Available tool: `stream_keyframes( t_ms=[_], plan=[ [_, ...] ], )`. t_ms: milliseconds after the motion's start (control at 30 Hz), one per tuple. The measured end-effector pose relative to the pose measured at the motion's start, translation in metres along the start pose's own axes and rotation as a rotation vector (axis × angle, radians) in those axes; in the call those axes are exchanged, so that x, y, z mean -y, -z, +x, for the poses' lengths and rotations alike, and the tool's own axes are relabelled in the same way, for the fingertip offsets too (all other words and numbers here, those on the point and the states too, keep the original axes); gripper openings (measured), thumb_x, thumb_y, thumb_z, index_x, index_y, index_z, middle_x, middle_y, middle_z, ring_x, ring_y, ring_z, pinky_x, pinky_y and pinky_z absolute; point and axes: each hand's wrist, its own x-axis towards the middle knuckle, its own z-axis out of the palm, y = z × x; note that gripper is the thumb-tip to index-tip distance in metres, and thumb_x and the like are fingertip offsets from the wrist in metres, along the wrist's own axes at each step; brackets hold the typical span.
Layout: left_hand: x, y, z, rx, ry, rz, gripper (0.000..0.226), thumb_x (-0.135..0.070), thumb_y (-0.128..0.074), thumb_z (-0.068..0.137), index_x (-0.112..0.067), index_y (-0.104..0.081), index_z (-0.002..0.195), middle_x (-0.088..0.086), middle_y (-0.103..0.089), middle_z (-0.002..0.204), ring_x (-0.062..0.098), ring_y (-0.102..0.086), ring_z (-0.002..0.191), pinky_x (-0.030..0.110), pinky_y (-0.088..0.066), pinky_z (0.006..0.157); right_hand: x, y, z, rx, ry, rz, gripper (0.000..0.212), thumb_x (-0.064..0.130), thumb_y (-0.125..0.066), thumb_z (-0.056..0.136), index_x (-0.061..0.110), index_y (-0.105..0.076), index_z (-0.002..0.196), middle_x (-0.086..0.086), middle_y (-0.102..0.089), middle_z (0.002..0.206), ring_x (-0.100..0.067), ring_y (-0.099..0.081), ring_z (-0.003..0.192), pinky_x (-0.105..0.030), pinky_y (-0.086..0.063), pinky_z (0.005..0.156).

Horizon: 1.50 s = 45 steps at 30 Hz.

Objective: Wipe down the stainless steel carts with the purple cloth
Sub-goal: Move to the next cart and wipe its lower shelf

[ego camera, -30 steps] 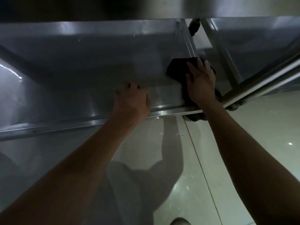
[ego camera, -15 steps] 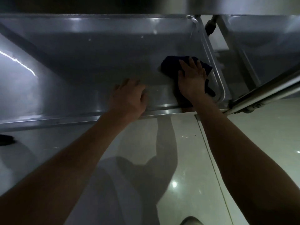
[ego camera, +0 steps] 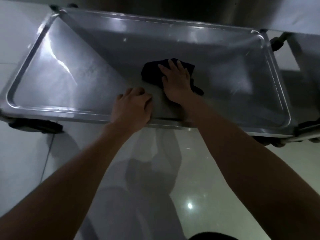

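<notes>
Wiping the cart shelf with the cloth under the right hand.

Cloth (ego camera: 152, 73) lies bunched near the middle of the shelf (ego camera: 233, 80), dark in this light; the right hand (ego camera: 176, 82) presses flat on it, fingers straight and spread, a wide grip that pinches nothing. Unwiped-looking steel runs along the shelf's long axis to the left. The left hand (ego camera: 132, 108) rests at the near rim, fingers curled, just beside the right wrist, probably steadying the cart.

Right hand (ego camera: 176, 82) covers much of the cloth (ego camera: 152, 73); cart (ego camera: 52, 111) wheels partly hidden beneath its rim.
</notes>
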Motion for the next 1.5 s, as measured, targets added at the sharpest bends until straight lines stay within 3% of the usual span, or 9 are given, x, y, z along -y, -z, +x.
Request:
stream_keyframes(
  t_ms=[267, 467, 800, 1000, 1133, 1233, 1500],
  plan=[
    [0.007, 0.007, 0.0, 0.073, 0.012, 0.033, 0.04, -0.036, -0.048, 0.099, -0.023, -0.062, 0.134, 0.004, -0.056, 0.136, 0.027, -0.046, 0.127, 0.042, -0.04, 0.099, 0.034, 0.0, 0.014, 0.078, 0.19, 0.0, 0.05, 0.029, -0.031, 0.108, 0.033, -0.024, 0.157, -0.002, -0.008, 0.168, -0.028, 0.0, 0.154, -0.049, -0.004, 0.123],
    [-0.015, 0.008, 0.006, 0.064, 0.11, 0.077, 0.039, -0.036, -0.047, 0.099, -0.016, -0.062, 0.128, 0.008, -0.055, 0.132, 0.029, -0.046, 0.124, 0.044, -0.04, 0.095, 0.014, 0.005, 0.012, 0.024, 0.203, 0.04, 0.049, 0.028, -0.032, 0.108, 0.027, -0.026, 0.157, -0.003, -0.013, 0.167, -0.027, -0.004, 0.154, -0.045, -0.005, 0.124],
    [-0.108, -0.037, 0.043, 0.027, -0.012, 0.062, 0.029, -0.035, -0.053, 0.094, -0.02, -0.07, 0.112, 0.005, -0.06, 0.124, 0.03, -0.05, 0.116, 0.044, -0.041, 0.087, -0.113, 0.035, -0.002, -0.129, -0.001, 0.103, 0.048, 0.029, -0.036, 0.108, 0.025, -0.032, 0.155, -0.007, -0.019, 0.165, -0.03, -0.01, 0.153, -0.045, -0.009, 0.124],
    [-0.178, -0.057, 0.063, 0.089, -0.12, 0.023, 0.029, -0.036, -0.05, 0.093, -0.027, -0.069, 0.112, 0.003, -0.059, 0.129, 0.029, -0.047, 0.12, 0.044, -0.039, 0.09, -0.227, 0.069, -0.015, -0.21, -0.186, 0.031, 0.049, 0.027, -0.04, 0.105, 0.021, -0.036, 0.154, -0.011, -0.026, 0.163, -0.034, -0.019, 0.15, -0.046, -0.017, 0.122],
    [-0.203, -0.069, 0.064, 0.11, -0.099, 0.092, 0.032, -0.041, -0.047, 0.095, -0.028, -0.068, 0.115, 0.0, -0.058, 0.125, 0.027, -0.048, 0.119, 0.045, -0.039, 0.092, -0.287, 0.093, -0.018, -0.245, -0.28, -0.027, 0.049, 0.029, -0.04, 0.105, 0.018, -0.039, 0.152, -0.013, -0.034, 0.158, -0.034, -0.027, 0.146, -0.045, -0.024, 0.118],
    [-0.212, -0.073, 0.065, 0.09, -0.079, 0.072, 0.034, -0.044, -0.051, 0.091, -0.026, -0.07, 0.112, 0.002, -0.058, 0.124, 0.027, -0.049, 0.118, 0.048, -0.04, 0.099, -0.3, 0.099, -0.016, -0.229, -0.296, -0.063, 0.05, 0.031, -0.038, 0.105, 0.018, -0.037, 0.153, -0.012, -0.036, 0.156, -0.033, -0.026, 0.146, -0.046, -0.025, 0.117],
    [-0.209, -0.079, 0.062, 0.09, -0.105, 0.033, 0.038, -0.045, -0.051, 0.085, -0.025, -0.074, 0.107, 0.005, -0.057, 0.121, 0.03, -0.05, 0.115, 0.052, -0.041, 0.098, -0.298, 0.089, -0.063, -0.174, -0.306, -0.061, 0.05, 0.03, -0.037, 0.106, 0.023, -0.032, 0.155, -0.01, -0.025, 0.164, -0.031, -0.017, 0.152, -0.044, -0.018, 0.121]
  ],
)
